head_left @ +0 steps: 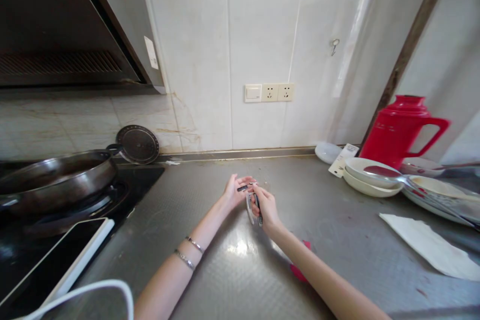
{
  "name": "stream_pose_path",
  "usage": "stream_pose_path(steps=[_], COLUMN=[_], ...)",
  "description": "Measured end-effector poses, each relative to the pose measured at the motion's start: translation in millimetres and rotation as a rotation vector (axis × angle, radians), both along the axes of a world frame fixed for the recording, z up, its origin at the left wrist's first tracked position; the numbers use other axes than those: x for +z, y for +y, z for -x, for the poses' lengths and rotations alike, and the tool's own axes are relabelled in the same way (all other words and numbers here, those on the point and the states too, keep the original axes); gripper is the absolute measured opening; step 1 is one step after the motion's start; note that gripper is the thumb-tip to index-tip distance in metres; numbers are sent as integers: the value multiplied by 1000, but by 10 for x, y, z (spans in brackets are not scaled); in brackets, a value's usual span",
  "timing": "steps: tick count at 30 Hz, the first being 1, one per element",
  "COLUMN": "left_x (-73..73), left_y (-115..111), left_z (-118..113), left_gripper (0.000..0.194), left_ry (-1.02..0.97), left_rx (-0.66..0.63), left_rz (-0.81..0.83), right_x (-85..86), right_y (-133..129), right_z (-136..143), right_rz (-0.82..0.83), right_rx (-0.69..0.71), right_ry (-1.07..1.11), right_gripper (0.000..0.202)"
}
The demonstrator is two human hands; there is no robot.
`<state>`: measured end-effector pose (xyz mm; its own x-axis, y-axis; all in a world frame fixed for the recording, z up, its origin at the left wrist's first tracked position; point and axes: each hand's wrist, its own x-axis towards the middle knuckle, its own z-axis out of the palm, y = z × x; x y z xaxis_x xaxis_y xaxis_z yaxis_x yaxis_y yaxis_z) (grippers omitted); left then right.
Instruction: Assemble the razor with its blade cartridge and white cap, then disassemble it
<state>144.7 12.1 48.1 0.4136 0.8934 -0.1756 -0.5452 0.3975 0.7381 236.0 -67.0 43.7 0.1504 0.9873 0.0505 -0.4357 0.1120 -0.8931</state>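
Head view: tiled wall behind metal counter; left fingers hold dark piece, right fingers grip two-handled tool.

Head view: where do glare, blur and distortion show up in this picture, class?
Head view: bright glare on the metal countertop, below the left hand and right hand; head view: pale reflected streaks on the wall tiles at right; head view: the red thermos leans outward, probably wide-lens distortion; head view: the small tool in the right hand looks soft.
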Motion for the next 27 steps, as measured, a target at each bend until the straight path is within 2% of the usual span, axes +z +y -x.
stream_pose_path(steps=[5, 8, 11, 16, 22, 27], left_x=[-191, -280, -301, -221, 28, 157], left_y=[250, 339, 385, 397, 261, 68], left_z=[312, 476, 543, 515, 410, 275], left_gripper=[47, 48, 50, 50, 26, 16], left_ry=[154, 218, 285, 391, 507, 576], left_rx=[126, 142, 148, 140, 319, 243], left_rz=[-33, -95, -130, -238, -424, -546], right_x=[-2, -7, -13, -16, 15, 68], right_y=[42, 57, 63, 73, 115, 159], right_z=[-77, -97, -102, -104, -148, -202], right_rz=[-21, -11, -20, -38, -72, -111], right_rx=[-28, -39, -35, -18, -15, -69], right_ry=[-15, -29, -49, -72, -83, -174], right_gripper=[38, 40, 40, 42, 42, 35])
